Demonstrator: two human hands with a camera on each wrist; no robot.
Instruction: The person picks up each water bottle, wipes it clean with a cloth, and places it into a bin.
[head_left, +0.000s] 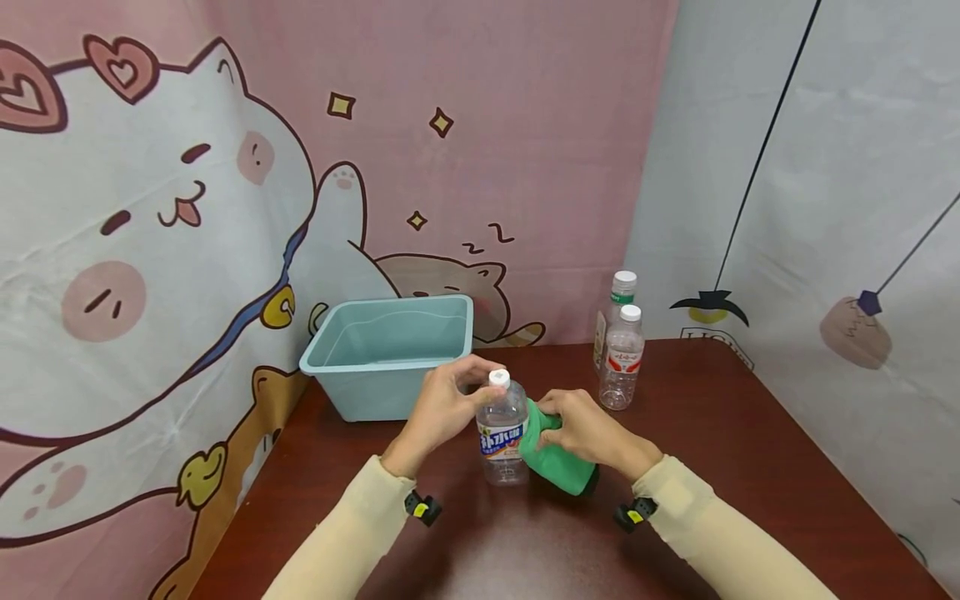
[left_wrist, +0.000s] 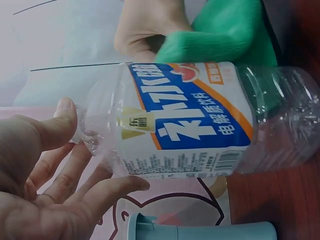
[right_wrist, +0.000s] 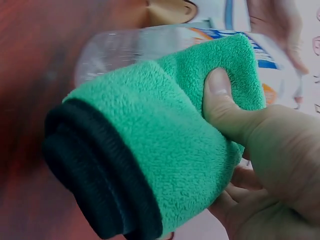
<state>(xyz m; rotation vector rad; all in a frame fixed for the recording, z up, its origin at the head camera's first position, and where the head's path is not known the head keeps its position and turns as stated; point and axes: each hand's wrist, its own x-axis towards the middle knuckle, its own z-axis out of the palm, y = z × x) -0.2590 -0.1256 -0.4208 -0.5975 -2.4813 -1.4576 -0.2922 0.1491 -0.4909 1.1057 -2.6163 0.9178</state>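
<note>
A clear plastic bottle (head_left: 504, 471) with a white cap and a blue, white and orange label stands upright in the head view. My left hand (head_left: 444, 402) grips it at the neck, just under the cap, with thumb and fingers around it. In my right hand (head_left: 587, 427) is a folded green cloth (head_left: 558, 467) with a black edge, pinched between thumb and fingers. The cloth lies against the right side of the bottle, overlapping the label's edge. In the left wrist view the label (left_wrist: 190, 110) faces the camera, and the cloth (left_wrist: 220, 40) shows behind the bottle.
A light blue plastic bin (head_left: 386, 392) sits at the back left of the dark red-brown table (head_left: 720, 483). Two more capped bottles stand at the back right, a clear one (head_left: 619, 379) in front of one with a green neck band (head_left: 622, 292). Cartoon-printed curtains hang behind.
</note>
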